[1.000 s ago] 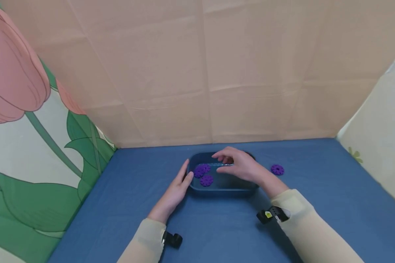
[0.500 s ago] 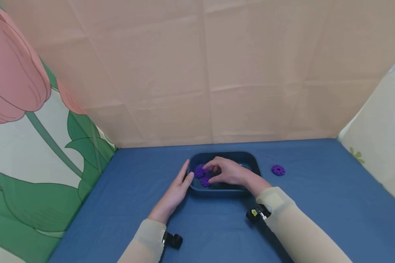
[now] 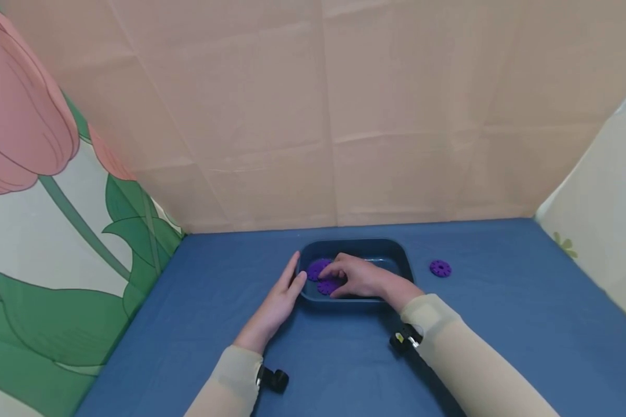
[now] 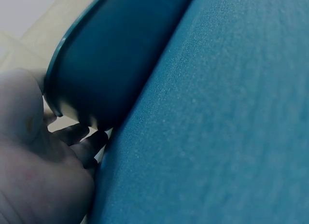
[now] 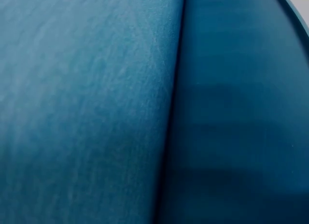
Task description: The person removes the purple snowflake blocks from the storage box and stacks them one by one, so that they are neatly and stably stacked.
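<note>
Your landmark is a dark blue rectangular tray [image 3: 360, 304], which lies on a blue cloth [image 3: 334, 362]. Your left hand [image 3: 279, 295] is at the tray's left end, its fingers extended along the outer wall and its thumb set apart from them at the rim; in the left wrist view the fingertips are against the tray's outside.

Your right hand [image 3: 364, 276] reaches into the tray over its front side. Thumb and forefinger stand apart, bent down at either side of the front purple disc [image 3: 326, 288], which has a notched edge and lies in the left half of the tray; you cannot tell from here whether they pinch it. Just behind it, toward the tray's back left corner, is more purple, a rear disc [image 3: 315, 271] partly covered by your fingers. A lone purple disc [image 3: 435, 268] lies flat on the cloth, outside the tray and to its right.

Beyond the tray hangs a creased beige sheet [image 3: 323, 116]. Well to its left is a panel printed with pink tulips [image 3: 23, 104] and green leaves.
</note>
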The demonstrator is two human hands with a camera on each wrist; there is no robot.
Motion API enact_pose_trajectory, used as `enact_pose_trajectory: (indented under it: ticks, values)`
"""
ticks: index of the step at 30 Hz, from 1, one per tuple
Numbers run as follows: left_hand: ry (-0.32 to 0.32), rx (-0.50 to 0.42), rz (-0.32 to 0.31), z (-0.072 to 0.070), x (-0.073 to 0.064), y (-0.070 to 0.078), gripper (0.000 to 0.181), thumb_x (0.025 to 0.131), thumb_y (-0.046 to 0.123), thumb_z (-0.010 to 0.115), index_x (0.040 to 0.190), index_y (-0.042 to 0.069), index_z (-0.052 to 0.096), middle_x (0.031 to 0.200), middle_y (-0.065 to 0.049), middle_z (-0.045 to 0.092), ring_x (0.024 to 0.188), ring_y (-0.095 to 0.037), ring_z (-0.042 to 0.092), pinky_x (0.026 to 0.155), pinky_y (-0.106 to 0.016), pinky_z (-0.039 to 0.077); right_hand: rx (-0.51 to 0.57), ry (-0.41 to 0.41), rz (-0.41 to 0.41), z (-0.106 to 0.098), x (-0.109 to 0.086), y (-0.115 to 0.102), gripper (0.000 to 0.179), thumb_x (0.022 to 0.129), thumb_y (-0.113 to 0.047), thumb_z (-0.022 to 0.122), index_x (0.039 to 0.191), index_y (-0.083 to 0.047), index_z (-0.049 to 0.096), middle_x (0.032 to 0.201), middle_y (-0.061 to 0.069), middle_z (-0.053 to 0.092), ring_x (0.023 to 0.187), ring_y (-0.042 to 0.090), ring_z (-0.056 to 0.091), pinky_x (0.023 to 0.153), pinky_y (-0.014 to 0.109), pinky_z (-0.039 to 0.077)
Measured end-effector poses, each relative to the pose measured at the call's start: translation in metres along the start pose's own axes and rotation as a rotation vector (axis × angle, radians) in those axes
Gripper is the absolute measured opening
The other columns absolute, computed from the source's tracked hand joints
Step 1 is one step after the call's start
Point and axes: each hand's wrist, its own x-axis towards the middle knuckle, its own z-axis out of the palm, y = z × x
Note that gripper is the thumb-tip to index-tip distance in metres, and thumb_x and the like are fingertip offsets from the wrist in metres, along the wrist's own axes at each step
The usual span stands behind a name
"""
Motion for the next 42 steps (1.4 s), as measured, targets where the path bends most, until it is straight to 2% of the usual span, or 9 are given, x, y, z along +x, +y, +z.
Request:
enact_pose_trajectory:
  ticks: [7, 19, 37, 42]
  values:
    - [-0.006, -0.010, 0.002, 0.0007, 0.0013, -0.0005, 0.069, 0.092, 0.074, 0.042, 0.151, 0.057, 0.011, 0.164, 0.019, 0.010, 0.154, -0.015, 0.004, 0.124, -0.055, 0.009, -0.030, -0.007, -0.007, 0.0014, 0.0000, 0.0007, 0.042, 0.081, -0.032, 0.083, 0.121, -0.024, 0.072, 0.109, 0.003, 0.059, 0.097, 0.020, 0.056, 0.084, 0.037, 0.049]
    - [-0.008, -0.015, -0.014, 0.0000, -0.0008, -0.0001, 0.065, 0.092, 0.074, 0.042, 0.148, 0.062, 0.011, 0.165, 0.019, 0.009, 0.154, -0.015, 0.005, 0.124, -0.055, 0.010, -0.018, -0.005, -0.010, 0.0032, 0.0002, 0.0009, 0.035, 0.082, -0.029, 0.083, 0.116, -0.023, 0.073, 0.108, 0.003, 0.059, 0.095, 0.020, 0.055, 0.082, 0.036, 0.048]
    - [-0.003, -0.009, -0.022, 0.0005, -0.0010, 0.0005, 0.064, 0.091, 0.075, 0.043, 0.146, 0.063, 0.012, 0.163, 0.023, 0.009, 0.154, -0.012, 0.005, 0.124, -0.054, 0.009, -0.057, 0.007, 0.047, 0.0049, 0.0030, 0.0024, 0.036, 0.080, -0.034, 0.084, 0.113, -0.024, 0.072, 0.104, 0.000, 0.059, 0.094, 0.017, 0.056, 0.084, 0.036, 0.049]
    - [0.001, -0.010, -0.013, 0.0000, -0.0019, 0.0018, 0.065, 0.092, 0.075, 0.043, 0.148, 0.062, 0.012, 0.164, 0.020, 0.009, 0.154, -0.014, 0.005, 0.124, -0.055, 0.009, -0.050, 0.012, 0.057, 0.0042, 0.0030, 0.0013, 0.035, 0.080, -0.032, 0.085, 0.111, -0.023, 0.072, 0.104, -0.001, 0.059, 0.094, 0.017, 0.056, 0.085, 0.037, 0.050]
